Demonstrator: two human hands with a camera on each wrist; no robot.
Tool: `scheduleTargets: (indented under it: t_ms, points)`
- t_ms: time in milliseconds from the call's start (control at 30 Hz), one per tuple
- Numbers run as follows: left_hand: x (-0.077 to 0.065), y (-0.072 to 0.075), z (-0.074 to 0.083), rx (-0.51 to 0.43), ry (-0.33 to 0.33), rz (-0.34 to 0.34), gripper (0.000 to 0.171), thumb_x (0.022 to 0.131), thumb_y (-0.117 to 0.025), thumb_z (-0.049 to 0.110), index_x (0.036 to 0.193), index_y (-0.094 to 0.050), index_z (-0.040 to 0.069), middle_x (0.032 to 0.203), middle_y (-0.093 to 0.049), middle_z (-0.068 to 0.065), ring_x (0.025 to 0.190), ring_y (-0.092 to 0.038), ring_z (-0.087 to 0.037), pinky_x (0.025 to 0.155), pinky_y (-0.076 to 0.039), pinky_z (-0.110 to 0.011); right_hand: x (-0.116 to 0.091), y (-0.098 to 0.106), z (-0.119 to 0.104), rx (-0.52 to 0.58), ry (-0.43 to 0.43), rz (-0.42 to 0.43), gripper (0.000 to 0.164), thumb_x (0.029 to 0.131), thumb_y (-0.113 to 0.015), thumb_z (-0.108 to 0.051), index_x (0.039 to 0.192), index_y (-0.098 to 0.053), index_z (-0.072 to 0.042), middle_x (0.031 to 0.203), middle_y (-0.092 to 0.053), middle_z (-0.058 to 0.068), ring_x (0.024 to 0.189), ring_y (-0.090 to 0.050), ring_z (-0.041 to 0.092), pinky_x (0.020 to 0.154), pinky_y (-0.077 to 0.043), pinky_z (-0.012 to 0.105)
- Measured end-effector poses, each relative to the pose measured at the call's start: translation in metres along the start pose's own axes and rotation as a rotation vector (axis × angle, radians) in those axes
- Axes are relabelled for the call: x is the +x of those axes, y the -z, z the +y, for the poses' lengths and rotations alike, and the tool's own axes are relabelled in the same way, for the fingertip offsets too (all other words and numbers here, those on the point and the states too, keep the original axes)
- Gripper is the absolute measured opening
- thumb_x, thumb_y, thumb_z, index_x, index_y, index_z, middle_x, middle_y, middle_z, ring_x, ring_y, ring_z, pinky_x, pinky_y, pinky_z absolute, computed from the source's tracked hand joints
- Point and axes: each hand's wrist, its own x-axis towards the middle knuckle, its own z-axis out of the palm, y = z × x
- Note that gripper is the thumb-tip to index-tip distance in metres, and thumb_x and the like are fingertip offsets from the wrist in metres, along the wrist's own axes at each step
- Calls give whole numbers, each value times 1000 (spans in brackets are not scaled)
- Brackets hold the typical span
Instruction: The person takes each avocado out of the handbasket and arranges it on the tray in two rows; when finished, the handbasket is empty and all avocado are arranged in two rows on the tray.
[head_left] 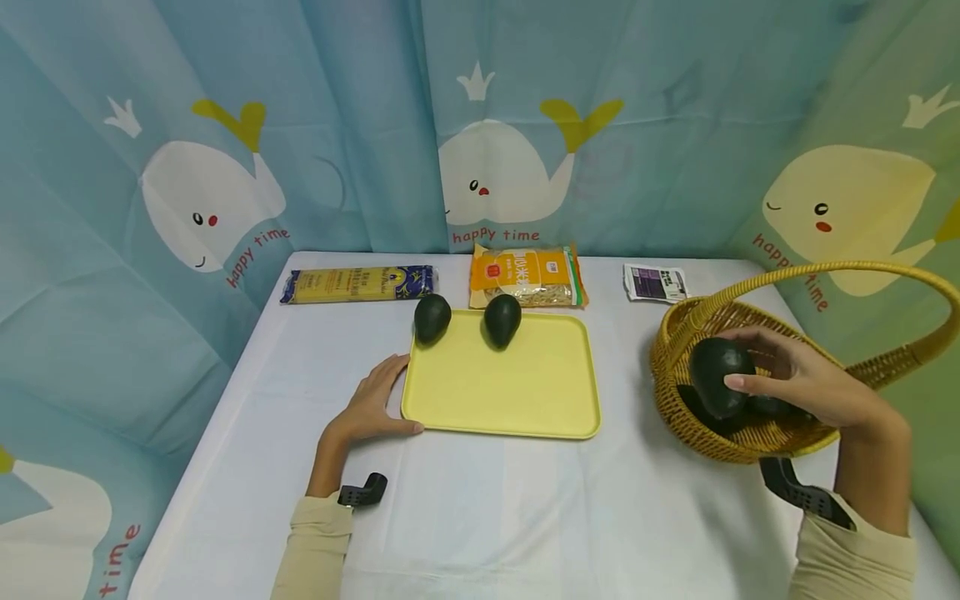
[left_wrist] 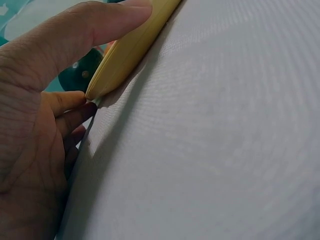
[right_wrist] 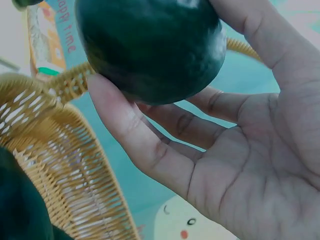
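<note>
While the spread left hand (head_left: 372,404) touches the tray (head_left: 506,387) at left and near edges, the right hand (head_left: 813,379) grips an avocado (head_left: 716,375) over the basket (head_left: 675,422) — tabletop (head_left: 624,375) between basket and tray

Along the far edge of the white bench (head_left: 480,517) lie, left to right, a yellow-and-blue packet (head_left: 352,284), an orange bag (head_left: 527,277) and a small purple-and-white sachet (head_left: 655,283); behind hangs a blue curtain (head_left: 375,108) printed with whales (head_left: 502,171).
</note>
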Motion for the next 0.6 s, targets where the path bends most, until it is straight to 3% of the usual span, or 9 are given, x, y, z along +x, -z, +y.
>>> scheduleTargets:
  t_ms: [233,600]
  points:
    - [1,1,1,-2,6,-1,116,62,-84,50,155,-25,13,162,-24,-13,151,-14,-36,116,-14,-66,0,-7,-20,-53,86,-17,55,88,-60,12,137,-42,-3,128,-50,2,111,-57,0,77,-55,20]
    - [0,0,0,-5,11,-6,116,62,-85,50,155,-25,14,162,-24,-13,151,-14,-36,117,-14,-65,9,-23,-40,-117,103,-74,55,87,-66,4,136,-47,-11,129,-54,2,113,-55,1,79,-52,18]
